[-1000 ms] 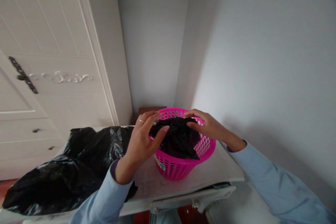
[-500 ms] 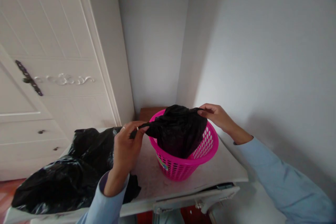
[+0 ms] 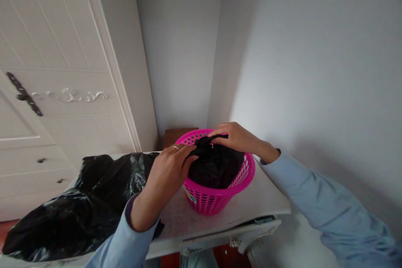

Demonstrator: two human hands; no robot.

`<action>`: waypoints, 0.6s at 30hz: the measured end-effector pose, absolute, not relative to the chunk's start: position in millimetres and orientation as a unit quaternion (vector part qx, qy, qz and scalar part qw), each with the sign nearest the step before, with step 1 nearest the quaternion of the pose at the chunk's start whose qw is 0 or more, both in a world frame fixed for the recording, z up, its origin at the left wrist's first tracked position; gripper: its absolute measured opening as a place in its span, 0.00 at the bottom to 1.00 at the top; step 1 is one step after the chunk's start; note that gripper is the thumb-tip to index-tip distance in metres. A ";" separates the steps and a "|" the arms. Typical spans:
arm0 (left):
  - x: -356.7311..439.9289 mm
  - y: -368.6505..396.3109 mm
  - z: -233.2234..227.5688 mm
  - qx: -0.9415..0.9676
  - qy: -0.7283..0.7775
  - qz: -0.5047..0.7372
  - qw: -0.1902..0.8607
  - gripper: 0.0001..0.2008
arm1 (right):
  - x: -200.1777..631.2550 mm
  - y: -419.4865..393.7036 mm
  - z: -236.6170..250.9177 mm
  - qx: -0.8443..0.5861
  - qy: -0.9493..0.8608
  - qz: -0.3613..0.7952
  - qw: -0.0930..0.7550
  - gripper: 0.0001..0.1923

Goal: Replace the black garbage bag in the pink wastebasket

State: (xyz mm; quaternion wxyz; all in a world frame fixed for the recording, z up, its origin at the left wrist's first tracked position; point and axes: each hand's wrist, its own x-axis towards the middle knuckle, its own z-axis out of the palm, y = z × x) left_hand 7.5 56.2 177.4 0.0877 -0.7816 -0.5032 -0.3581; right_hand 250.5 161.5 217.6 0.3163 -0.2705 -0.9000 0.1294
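Observation:
A pink perforated plastic basket [image 3: 209,203] stands on the white table. Bunched inside it is a black plastic bag [image 3: 216,169], its gathered top level with the rim. My left hand [image 3: 171,163], with a ring on one finger, pinches the bag's top from the left. From the right, my right hand [image 3: 234,136] grips a twisted end of the same bag between thumb and fingers. Both hands are over the basket, close together. The lower part of the bag is hidden by the basket wall.
A larger, shiny black plastic bag [image 3: 69,213] lies across the left of the white table [image 3: 260,203]. The table drawer front [image 3: 232,236] faces me. A white wardrobe [image 3: 72,50] rises at left, a brown wooden piece [image 3: 179,134] stands behind the basket, and grey walls meet in the corner.
My hands have come closer together, drawing the bag's stretched ends inward. The bag's top has sunk lower into the basket. The view has shifted slightly.

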 end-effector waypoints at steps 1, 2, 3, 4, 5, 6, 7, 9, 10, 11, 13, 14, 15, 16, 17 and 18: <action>2.7 54.5 175.9 -0.766 -0.507 -0.387 0.078 0.12 | 251.4 165.7 218.7 -0.280 -0.887 0.140 0.338 0.11; -3.5 51.6 173.4 -0.742 -0.512 -0.428 0.068 0.13 | 255.0 169.6 218.4 -0.299 -0.861 0.157 0.380 0.11; -10.8 47.7 169.8 -0.709 -0.519 -0.474 0.060 0.13 | 261.1 173.1 216.4 -0.323 -0.820 0.182 0.437 0.13; -18.7 43.1 165.1 -0.673 -0.524 -0.519 0.048 0.14 | 269.1 175.7 212.7 -0.346 -0.766 0.217 0.496 0.15; -26.5 37.8 159.3 -0.641 -0.522 -0.562 0.033 0.13 | 278.6 177.3 207.4 -0.361 -0.708 0.261 0.548 0.16; -33.8 32.2 152.8 -0.618 -0.510 -0.598 0.009 0.13 | 288.8 177.5 200.5 -0.363 -0.651 0.309 0.591 0.17; -39.9 26.3 145.9 -0.604 -0.494 -0.625 -0.024 0.13 | 299.1 176.4 192.6 -0.354 -0.601 0.356 0.623 0.17; -47.4 14.8 133.4 -0.589 -0.448 -0.666 -0.098 0.13 | 317.6 169.8 175.6 -0.325 -0.533 0.428 0.654 0.17; -48.5 9.7 128.9 -0.582 -0.423 -0.682 -0.135 0.13 | 324.9 164.7 167.9 -0.315 -0.512 0.447 0.662 0.17; -48.1 5.0 126.2 -0.570 -0.402 -0.697 -0.166 0.12 | 330.6 158.6 161.5 -0.308 -0.496 0.453 0.674 0.17; -44.5 -2.2 127.2 -0.536 -0.385 -0.724 -0.204 0.09 | 336.8 143.9 154.7 -0.306 -0.484 0.436 0.694 0.18; -42.5 -5.0 130.5 -0.519 -0.384 -0.734 -0.211 0.09 | 337.6 135.3 154.6 -0.303 -0.489 0.410 0.708 0.19; -41.0 -7.6 135.0 -0.508 -0.382 -0.742 -0.214 0.09 | 337.6 125.7 156.4 -0.293 -0.499 0.372 0.725 0.18; -40.4 -10.4 140.2 -0.509 -0.371 -0.747 -0.213 0.10 | 337.1 115.1 159.8 -0.277 -0.512 0.320 0.747 0.17; -40.7 -13.7 145.6 -0.524 -0.348 -0.749 -0.209 0.12 | 336.6 103.1 164.4 -0.254 -0.522 0.243 0.777 0.14; -41.7 -18.0 150.8 -0.549 -0.316 -0.750 -0.191 0.12 | 336.7 90.0 169.6 -0.226 -0.525 0.143 0.808 0.10</action>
